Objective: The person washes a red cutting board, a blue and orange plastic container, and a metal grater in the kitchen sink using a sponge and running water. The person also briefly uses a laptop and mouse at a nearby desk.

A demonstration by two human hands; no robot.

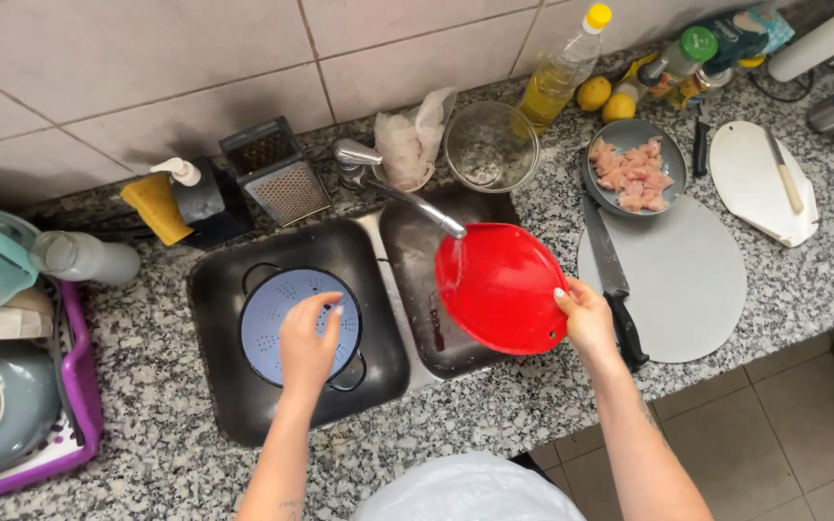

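Under the spout of the tap, a red plastic bowl is held tilted over the smaller right basin of the sink, so that the stream of water strikes its inside and runs off into the basin. It is gripped at its near rim by the right hand, thumb and fingers pinched on the edge. Left of the tap, in the larger basin, a pale blue colander with dark handles is set upright; above it the left hand is held with fingers loosely curled and lowered toward the perforated inside, though whether it is actually touched cannot be told.

Right of the tap, a grey round cutting board lies on the granite counter, with a large black-handled knife laid along its left edge, just beside the bowl. Behind the board, a grey plate of raw chicken pieces is kept clear of the water. A glass bowl stands just behind the tap.

Farther right along the wall, a tall clear bottle of yellow oil with a yellow cap is stood, then two lemons and a green-capped bottle. Left of the tap, a metal box grater and a yellow pump dispenser are placed against the tiles.
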